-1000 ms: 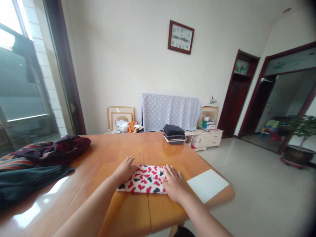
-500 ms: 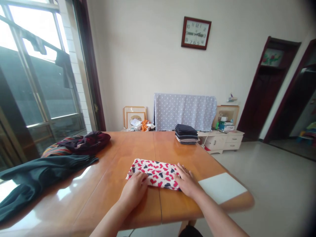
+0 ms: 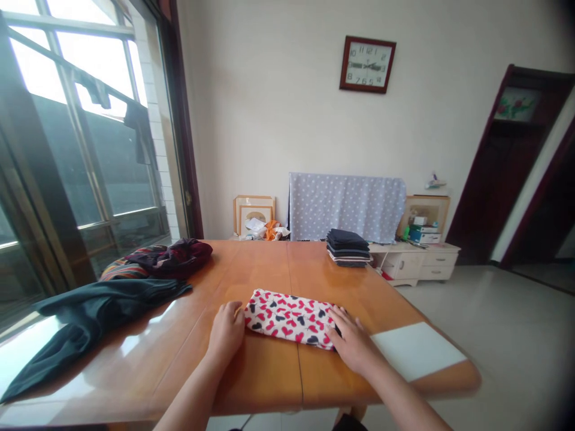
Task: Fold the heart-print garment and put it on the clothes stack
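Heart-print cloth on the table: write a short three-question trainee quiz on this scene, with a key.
1. True or false: the fingers of the right hand rest on the folded white cloth with red and navy hearts.
2. What lies to the right of that hand on the orange wooden table? A) a white rectangular sheet B) a green potted plant C) a round mirror
3. Fill the gap: the stack of folded dark garments sits at the table's ___ edge.

Key: 1 true; 2 A; 3 far.
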Tool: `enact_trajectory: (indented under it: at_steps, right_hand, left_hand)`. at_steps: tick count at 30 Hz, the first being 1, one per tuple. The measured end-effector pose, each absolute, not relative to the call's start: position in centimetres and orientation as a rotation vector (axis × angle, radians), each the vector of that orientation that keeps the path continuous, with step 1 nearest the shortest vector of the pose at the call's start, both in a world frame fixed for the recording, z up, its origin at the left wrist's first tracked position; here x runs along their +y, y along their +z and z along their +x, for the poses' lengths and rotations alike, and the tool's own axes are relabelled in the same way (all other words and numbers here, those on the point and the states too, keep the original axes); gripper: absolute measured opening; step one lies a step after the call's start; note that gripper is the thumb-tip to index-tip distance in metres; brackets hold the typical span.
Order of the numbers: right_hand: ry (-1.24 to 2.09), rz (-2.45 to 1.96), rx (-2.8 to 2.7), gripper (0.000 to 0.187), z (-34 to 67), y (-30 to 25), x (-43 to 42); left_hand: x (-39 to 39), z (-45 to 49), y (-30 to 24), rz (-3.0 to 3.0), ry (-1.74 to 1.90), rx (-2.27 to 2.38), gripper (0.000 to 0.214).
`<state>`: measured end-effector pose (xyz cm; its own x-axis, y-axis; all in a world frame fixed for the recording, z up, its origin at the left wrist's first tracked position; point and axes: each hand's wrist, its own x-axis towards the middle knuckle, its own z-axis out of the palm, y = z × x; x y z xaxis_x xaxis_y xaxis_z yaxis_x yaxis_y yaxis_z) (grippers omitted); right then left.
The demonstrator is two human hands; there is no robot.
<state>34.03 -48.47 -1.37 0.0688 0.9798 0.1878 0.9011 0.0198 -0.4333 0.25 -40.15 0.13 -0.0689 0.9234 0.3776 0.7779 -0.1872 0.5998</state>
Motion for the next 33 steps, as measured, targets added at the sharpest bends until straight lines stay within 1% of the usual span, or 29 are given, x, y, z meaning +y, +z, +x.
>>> enact_trajectory:
  at_steps: [3,10,12,17,19,21,23,26,29,33]
  right_hand:
    - [0.192,-1.99,-1.914,0.06,33.4,-1.5,-49.2]
    - [0.105,-2.034,-1.946,0.061,33.3,-1.7,-49.2]
    - [0.099,-2.034,-1.951,0.061,33.4,-1.8,-49.2]
    - [0.097,-2.033,-1.951,0.061,33.3,-1.6,-49.3]
    - [0.103,-2.036,-1.945,0.061,33.2,-1.4,-49.4]
    - [0.117,-2.04,-1.942,0.061,33.1,-1.3,-49.4]
    - [0.133,-2.049,-1.936,0.062,33.1,-1.2,-49.4]
    - [0.151,-2.053,-1.938,0.063,33.1,-1.2,-49.3]
    - [0.172,-2.06,-1.929,0.062,33.1,-1.1,-49.3]
    - [0.21,-2.064,-1.908,0.061,33.0,-0.8,-49.4]
  left_hand:
    - [-39.7,-1.5,0.6,1.86,0.99,1.931,0.032]
    - [-40.8,-1.0,2.9,1.957,0.691,1.886,0.024]
    - [-40.6,-0.8,2.7,2.005,0.675,1.918,0.027]
    - [-39.9,-1.4,1.1,2.09,0.622,2.033,0.042]
    - [-39.8,-1.5,0.8,2.109,0.632,2.084,0.037]
    - [-39.7,-1.1,0.9,2.158,0.716,2.126,0.03]
    - [-39.6,-0.2,1.3,2.284,0.814,2.068,0.031]
    - [-39.2,1.8,1.3,2.555,0.843,1.783,0.039]
    - [-38.5,3.6,0.4,2.671,0.658,1.598,0.046]
    - [-37.9,4.3,-1.0,2.674,0.312,1.543,0.05]
